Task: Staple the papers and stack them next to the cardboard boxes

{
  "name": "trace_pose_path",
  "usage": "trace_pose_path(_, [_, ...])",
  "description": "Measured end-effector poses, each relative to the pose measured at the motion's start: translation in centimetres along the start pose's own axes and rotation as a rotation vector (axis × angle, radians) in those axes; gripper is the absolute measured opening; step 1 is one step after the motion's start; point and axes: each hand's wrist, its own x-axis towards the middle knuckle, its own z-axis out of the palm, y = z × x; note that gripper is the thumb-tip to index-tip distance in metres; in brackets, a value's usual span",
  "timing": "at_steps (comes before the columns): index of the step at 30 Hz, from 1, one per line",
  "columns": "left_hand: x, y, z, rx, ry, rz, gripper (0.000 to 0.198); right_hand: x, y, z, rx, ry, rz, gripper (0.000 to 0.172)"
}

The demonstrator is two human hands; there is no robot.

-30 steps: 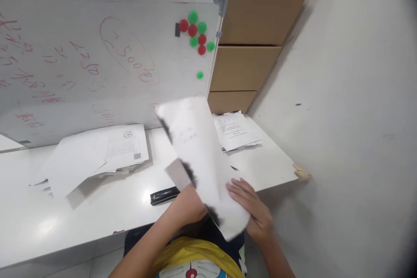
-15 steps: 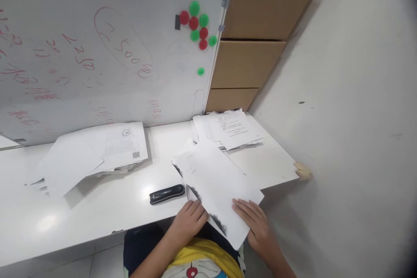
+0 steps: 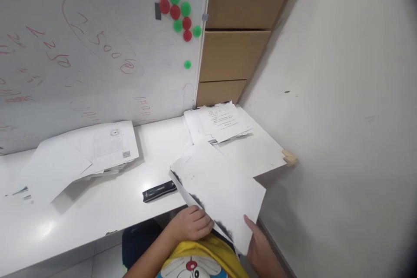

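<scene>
White paper sheets (image 3: 221, 182) with black smudges along the near-left edge slant over the table's front edge, their far end resting by the back stack. My right hand (image 3: 260, 245) grips their right edge, thumb on top and the other fingers hidden underneath. At the smudged edge is my left hand (image 3: 192, 224), its fingers curled closed on the paper's border. A black stapler (image 3: 159, 191) lies left of the sheets, its right end close to their edge.
One paper stack (image 3: 110, 143) leans at the left; another printed stack (image 3: 224, 121) lies at the back right. A whiteboard (image 3: 146, 43) with red and green magnets stands behind the white table (image 3: 156, 139). Cardboard boxes (image 3: 231, 54) and a wall (image 3: 342, 117) bound the right.
My right hand has gone from lying on top of the sheets to holding their edge with thumb above. The sheets' near end looks raised. The view has shifted right.
</scene>
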Motion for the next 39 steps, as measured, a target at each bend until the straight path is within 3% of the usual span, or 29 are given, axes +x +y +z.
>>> trace_pose_path(3, [-0.2,0.3,-0.1,0.061,0.009,0.021,0.014,1.2,-1.4,-0.4,0.176,0.082,0.222,0.053])
trace_pose_path(5, [-0.3,0.4,-0.7,0.151,0.115,0.003,0.016,2.0,-2.1,-1.8,0.203,0.166,0.325,0.057])
trace_pose_path(9, [1.5,2.6,-2.8,0.416,0.554,0.038,0.037,3.5,-3.3,-4.8,0.019,0.343,0.231,0.057])
trace_pose_path(11, [3.5,4.7,-4.2,0.44,0.636,-0.014,0.061,4.4,-4.3,-5.4,-0.046,0.412,0.12,0.055])
trace_pose_path(14, [6.2,7.9,-5.7,0.246,0.573,-0.15,0.069,6.4,-6.6,-5.6,-0.107,0.49,-0.007,0.051])
trace_pose_path(18, [6.9,9.7,-5.4,0.128,0.497,-0.19,0.037,9.5,-9.2,-7.0,-0.101,0.478,-0.11,0.052])
trace_pose_path(23, [5.3,6.9,-2.9,0.094,0.429,-0.038,0.019,12.9,-8.4,-8.3,0.143,0.373,-0.083,0.052])
trace_pose_path(26, [5.5,4.5,-2.0,-0.039,0.433,-0.031,0.028,14.3,-7.9,-7.8,0.251,0.344,-0.111,0.045])
trace_pose_path(29, [6.6,3.1,-1.5,0.013,0.397,-0.044,0.037,15.1,-7.9,-7.3,0.257,0.331,-0.178,0.041])
trace_pose_path(34, [8.1,1.9,-0.9,0.31,0.387,-0.014,0.049,15.3,-6.3,-7.7,0.279,0.322,-0.169,0.025])
trace_pose_path(39, [6.8,2.6,-1.8,0.357,0.415,-0.009,0.027,16.4,-5.7,-8.2,0.255,0.226,-0.185,0.016])
